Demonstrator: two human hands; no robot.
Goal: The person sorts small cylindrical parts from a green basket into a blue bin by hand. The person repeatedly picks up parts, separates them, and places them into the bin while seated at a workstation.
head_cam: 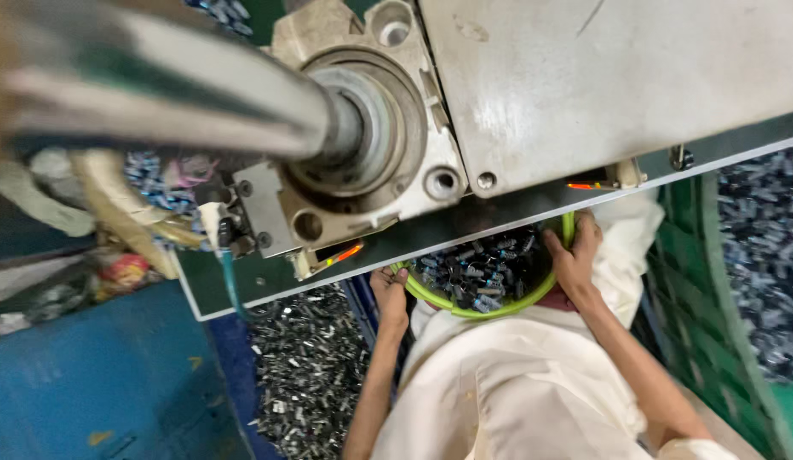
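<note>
Below the machine's edge: a green bowl [465, 308] sits at the person's lap, held from both sides; its far rim is hidden under the plate's edge
Left hand [390, 294]: fingers curled over the bowl's near-left rim, clamped on it; thumb on the outer wall
Right hand [575, 255]: fingers wrapped over the bowl's right rim, clamped on it; wrist runs back along a bare forearm toward the lower right
Bowl contents: small dark and silvery metal parts [477, 271], heaped and mixed; too small to tell their exact shape
Machine [584, 77]: a grey metal housing fills the upper right; a round flanged hub with bolt holes sits beside it; a thick steel shaft [183, 94] runs out of the hub toward the upper left, blurred
Base plate [269, 281]: dark green with a pale edge, running on a slant from lower left to upper right, just above the bowl
Clothing: a cream garment [516, 383] covers the lap beneath the bowl
Floor pile: more loose metal parts [307, 375] lie left of the left forearm, beside a blue surface [90, 383]
Crate: a green slatted crate [712, 290] stands right of the right arm; further dark parts lie beyond it
</note>
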